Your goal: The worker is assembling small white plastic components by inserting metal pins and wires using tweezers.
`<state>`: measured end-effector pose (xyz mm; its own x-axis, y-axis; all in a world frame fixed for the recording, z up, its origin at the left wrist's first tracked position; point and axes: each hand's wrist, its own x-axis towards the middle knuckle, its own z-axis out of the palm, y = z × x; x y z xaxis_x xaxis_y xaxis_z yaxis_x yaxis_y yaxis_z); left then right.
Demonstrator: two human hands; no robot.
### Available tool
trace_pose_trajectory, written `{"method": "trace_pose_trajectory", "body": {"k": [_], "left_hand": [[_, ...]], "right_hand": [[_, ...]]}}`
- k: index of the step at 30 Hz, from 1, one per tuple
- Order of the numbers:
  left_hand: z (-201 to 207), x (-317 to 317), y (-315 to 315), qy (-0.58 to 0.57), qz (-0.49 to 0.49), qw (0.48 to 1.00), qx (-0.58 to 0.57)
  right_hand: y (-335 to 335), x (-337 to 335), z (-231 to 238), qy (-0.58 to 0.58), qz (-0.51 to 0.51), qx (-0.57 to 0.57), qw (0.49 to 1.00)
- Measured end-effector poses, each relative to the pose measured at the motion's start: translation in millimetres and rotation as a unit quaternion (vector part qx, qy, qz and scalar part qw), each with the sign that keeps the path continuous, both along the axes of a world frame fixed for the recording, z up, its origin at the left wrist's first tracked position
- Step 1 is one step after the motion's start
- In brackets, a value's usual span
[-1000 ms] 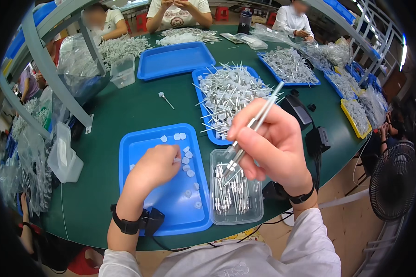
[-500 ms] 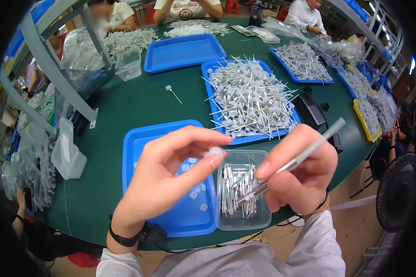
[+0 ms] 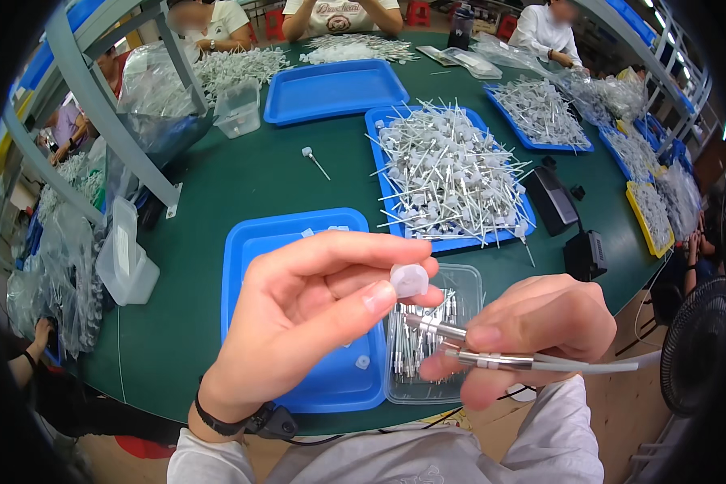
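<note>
My left hand (image 3: 286, 319) pinches a small translucent white plastic cap (image 3: 411, 281) between thumb and fingers, its round face turned up. Close beside it, my right hand (image 3: 552, 319) is closed on two slim metal tubes. The upper metal tube (image 3: 437, 326) points at the cap without visibly touching it; the lower metal tube (image 3: 496, 360) carries a pale plastic tail to the right. Below the hands stands a clear plastic box (image 3: 427, 394) of similar metal tubes. Partly behind my left hand lies a blue tray (image 3: 242, 250) with a few loose white caps.
A blue tray (image 3: 484, 239) heaped with capped stems lies beyond the box. Farther off is another blue tray (image 3: 339, 93). One capped stem (image 3: 316, 163) lies alone on the green table (image 3: 242, 177). A metal rack (image 3: 125, 121) rises at left; other people sit across.
My right hand has turned, bringing the metal tubes from a steep slant to nearly level, and two now show. In my left hand the cap has turned and sits more in view.
</note>
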<state>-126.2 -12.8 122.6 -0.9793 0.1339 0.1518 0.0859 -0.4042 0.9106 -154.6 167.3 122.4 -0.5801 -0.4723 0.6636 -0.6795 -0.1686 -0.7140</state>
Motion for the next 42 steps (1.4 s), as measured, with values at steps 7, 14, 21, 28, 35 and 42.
{"method": "trace_pose_trajectory", "body": {"k": [7, 14, 21, 28, 35, 42], "left_hand": [[-0.2, -3.8, -4.5, 0.032, 0.038, 0.999, -0.007], [4.9, -5.6, -16.1, 0.061, 0.115, 0.991, -0.011], [3.0, -5.0, -23.9, 0.094, 0.103, 0.988, -0.061], [-0.1, -5.2, -17.8, 0.103, 0.071, 0.99, -0.069], [1.2, -5.7, -10.8, 0.185, -0.002, 0.979, -0.09], [1.3, -1.1, -8.9, 0.204, -0.039, 0.976, -0.069]], "right_hand": [[14.2, -16.9, 19.8, 0.095, 0.093, 0.107, 0.985], [10.9, -20.0, 5.5, 0.112, 0.009, 0.028, 0.993], [11.9, -30.1, 8.6, 0.175, -0.017, 0.078, 0.981], [11.6, -31.5, 2.6, 0.225, -0.038, 0.033, 0.973], [9.7, -33.1, 2.5, 0.233, 0.076, -0.017, 0.969], [1.2, -23.9, -3.7, 0.245, 0.07, -0.039, 0.966]]}}
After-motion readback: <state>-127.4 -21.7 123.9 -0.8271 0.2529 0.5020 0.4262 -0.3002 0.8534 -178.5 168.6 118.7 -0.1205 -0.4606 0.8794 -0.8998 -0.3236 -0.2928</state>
